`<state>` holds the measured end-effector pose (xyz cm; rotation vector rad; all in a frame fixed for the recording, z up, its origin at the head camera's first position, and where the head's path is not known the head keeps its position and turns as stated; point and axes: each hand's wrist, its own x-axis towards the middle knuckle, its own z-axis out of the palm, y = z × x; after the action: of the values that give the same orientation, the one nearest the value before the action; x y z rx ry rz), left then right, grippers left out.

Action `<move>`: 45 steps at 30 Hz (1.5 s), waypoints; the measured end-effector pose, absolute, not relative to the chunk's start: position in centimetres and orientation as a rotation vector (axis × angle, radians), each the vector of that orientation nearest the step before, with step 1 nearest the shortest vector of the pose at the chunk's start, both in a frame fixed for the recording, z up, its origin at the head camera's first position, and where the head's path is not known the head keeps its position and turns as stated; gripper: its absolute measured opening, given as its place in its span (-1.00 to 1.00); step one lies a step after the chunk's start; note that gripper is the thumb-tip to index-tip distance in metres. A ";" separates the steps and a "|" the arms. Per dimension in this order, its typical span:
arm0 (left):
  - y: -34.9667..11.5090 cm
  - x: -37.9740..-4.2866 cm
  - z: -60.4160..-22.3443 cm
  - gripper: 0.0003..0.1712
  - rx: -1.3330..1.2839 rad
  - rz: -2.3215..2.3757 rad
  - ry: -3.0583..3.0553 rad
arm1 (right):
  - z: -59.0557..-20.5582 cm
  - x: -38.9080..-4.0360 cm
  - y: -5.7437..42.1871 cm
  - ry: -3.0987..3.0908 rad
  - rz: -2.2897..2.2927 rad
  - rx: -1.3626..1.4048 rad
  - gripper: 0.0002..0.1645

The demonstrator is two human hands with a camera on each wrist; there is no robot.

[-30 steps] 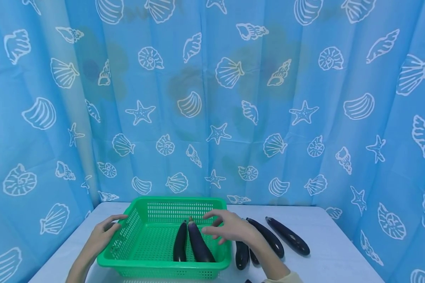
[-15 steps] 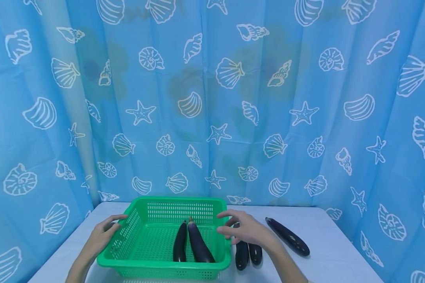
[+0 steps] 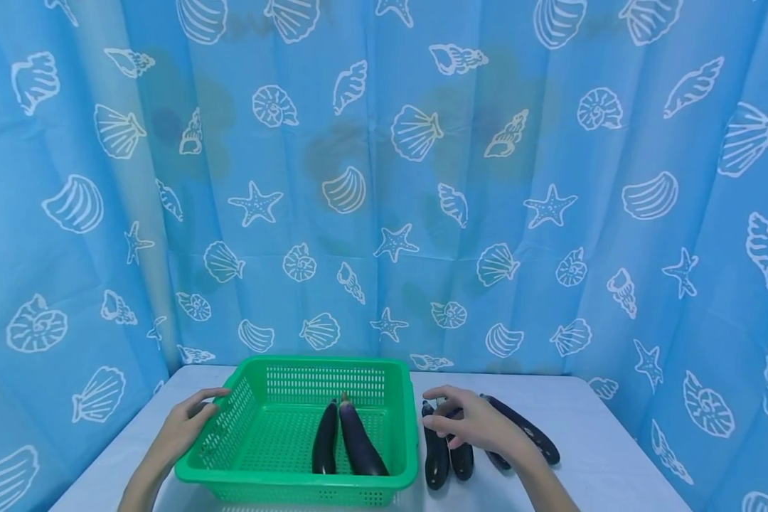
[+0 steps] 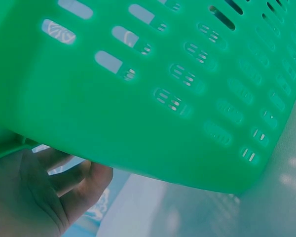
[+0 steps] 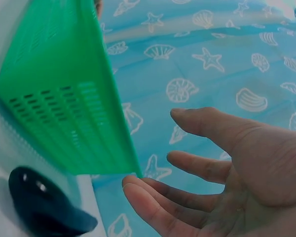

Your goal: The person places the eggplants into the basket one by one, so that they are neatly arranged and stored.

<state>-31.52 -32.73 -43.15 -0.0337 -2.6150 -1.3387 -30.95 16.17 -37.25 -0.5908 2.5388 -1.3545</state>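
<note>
Eggplants (image 3: pixel 362 444), dark & glossy, six in view: 2 in a green plastic basket (image 3: pixel 294 478), 4 on the white table (image 3: pixel 608 462) to its R. Basket pair lies in the R half of the floor, side by side, stem ends pointing away & close tog., blunt ends spread a bit nr the front wall; R one's bigger, w/ a brownish stem. Basket's open-topped, w/ slotted walls & perforated floor, sitting on the table.

L hand (image 3: pixel 180 428) is at the basket's L rim, fingers bent & touching it; can't tell if clamped on or just resting. L wrist view: fingers partly hidden by the basket's edge.

R hand (image 3: pixel 475 419) hovers over the loose eggplants, just R of basket, fingers & thumb apart, slightly bent. Of those 4, two lie next to each other nr the basket's R wall, third's partly hidden behind R hand, fourth slants furthest R. R wrist view: one eggplant on table by the basket wall, apart from the fingers.

Curtain (image 3: pixel 393 240) behind: blue w/ white shells & starfish.
</note>
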 end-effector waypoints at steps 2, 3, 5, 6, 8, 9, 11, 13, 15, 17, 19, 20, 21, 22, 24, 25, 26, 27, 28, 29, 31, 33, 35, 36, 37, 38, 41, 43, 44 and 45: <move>-32.7 -31.5 -43.1 -0.44 -0.036 -1.335 -2.615 | -37.6 -31.0 16.6 2.544 -1.350 -0.560 -0.26; -32.7 -31.5 -43.0 -0.44 -0.039 -1.333 -2.616 | -37.8 -31.0 16.8 2.545 -1.347 -0.548 -0.25; -32.7 -31.4 -43.0 -0.45 -0.038 -1.342 -2.614 | -38.1 -31.1 17.2 2.550 -1.333 -0.527 -0.24; -32.7 -31.4 -43.0 -0.45 -0.038 -1.346 -2.613 | -38.3 -31.1 17.4 2.552 -1.330 -0.521 -0.23; -32.7 -31.3 -43.0 -0.45 -0.047 -1.355 -2.612 | -38.6 -31.2 17.8 2.553 -1.320 -0.524 -0.23; -32.7 -31.3 -43.0 -0.45 -0.052 -1.355 -2.613 | -38.8 -31.3 18.0 2.551 -1.317 -0.528 -0.24; -32.7 -31.1 -43.0 -0.46 -0.055 -1.356 -2.615 | -39.1 -31.4 18.5 2.543 -1.318 -0.544 -0.24; -32.8 -31.0 -42.9 -0.46 -0.058 -1.349 -2.618 | -39.3 -31.6 18.8 2.545 -1.312 -0.558 -0.25; -32.8 -30.9 -42.9 -0.46 -0.057 -1.338 -2.622 | -39.6 -31.7 19.2 2.548 -1.311 -0.563 -0.26; -32.9 -30.9 -42.9 -0.45 -0.058 -1.322 -2.630 | -39.8 -31.7 19.4 2.556 -1.309 -0.562 -0.26; -32.9 -30.9 -42.9 -0.43 -0.059 -1.316 -2.634 | -39.9 -31.7 19.5 2.567 -1.303 -0.555 -0.27; -32.9 -30.9 -42.9 -0.42 -0.061 -1.318 -2.636 | -40.0 -31.6 19.6 2.573 -1.300 -0.547 -0.27; -32.9 -30.9 -42.9 -0.42 -0.062 -1.319 -2.636 | -40.1 -31.6 19.7 2.580 -1.297 -0.535 -0.27; -32.9 -30.9 -42.9 -0.42 -0.060 -1.328 -2.636 | -40.1 -31.6 19.7 2.589 -1.290 -0.530 -0.26; -32.9 -30.9 -42.9 -0.42 -0.056 -1.346 -2.632 | -40.2 -31.5 19.9 2.610 -1.281 -0.510 -0.26; -32.8 -30.9 -42.9 -0.42 -0.057 -1.351 -2.630 | -40.3 -31.6 20.0 2.621 -1.278 -0.500 -0.26; -32.8 -30.9 -42.9 -0.42 -0.058 -1.354 -2.629 | -40.3 -31.6 20.2 2.631 -1.275 -0.490 -0.26; -32.8 -30.9 -42.9 -0.42 -0.057 -1.354 -2.628 | -40.4 -31.6 20.3 2.639 -1.274 -0.476 -0.25; -32.7 -30.9 -42.8 -0.42 -0.057 -1.354 -2.627 | -40.4 -31.7 20.5 2.642 -1.279 -0.465 -0.25; -32.7 -31.0 -42.8 -0.42 -0.057 -1.352 -2.625 | -40.5 -31.8 20.7 2.646 -1.284 -0.450 -0.24; -32.7 -31.0 -42.8 -0.42 -0.062 -1.353 -2.621 | -40.6 -31.9 20.9 2.651 -1.296 -0.424 -0.24; -32.7 -31.0 -42.8 -0.42 -0.066 -1.348 -2.618 | -40.6 -32.1 21.1 2.667 -1.302 -0.396 -0.23; -32.7 -31.0 -42.8 -0.43 -0.071 -1.347 -2.615 | -40.6 -32.1 21.2 2.691 -1.302 -0.372 -0.24; -32.7 -31.0 -42.8 -0.43 -0.072 -1.346 -2.615 | -40.7 -32.2 21.3 2.710 -1.298 -0.358 -0.24; -32.7 -31.0 -42.8 -0.43 -0.074 -1.344 -2.614 | -40.7 -32.2 21.3 2.735 -1.284 -0.340 -0.25; -32.7 -31.0 -42.8 -0.43 -0.075 -1.341 -2.613 | -40.8 -32.3 21.4 2.764 -1.270 -0.320 -0.26; -32.6 -31.0 -42.8 -0.44 -0.078 -1.336 -2.611 | -41.1 -32.4 21.6 2.848 -1.213 -0.258 -0.30; -32.6 -31.0 -42.8 -0.44 -0.080 -1.333 -2.609 | -41.3 -32.6 21.7 2.903 -1.165 -0.221 -0.33; -32.6 -31.0 -42.8 -0.45 -0.078 -1.333 -2.609 | -41.4 -32.7 21.8 2.924 -1.145 -0.210 -0.33; -32.5 -31.0 -42.8 -0.45 -0.077 -1.336 -2.610 | -41.4 -32.7 21.9 2.937 -1.128 -0.200 -0.34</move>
<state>-30.99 -32.53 -42.77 -0.0773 -2.6097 -1.3358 -32.73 21.87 -41.43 -0.1998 2.9374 -1.1284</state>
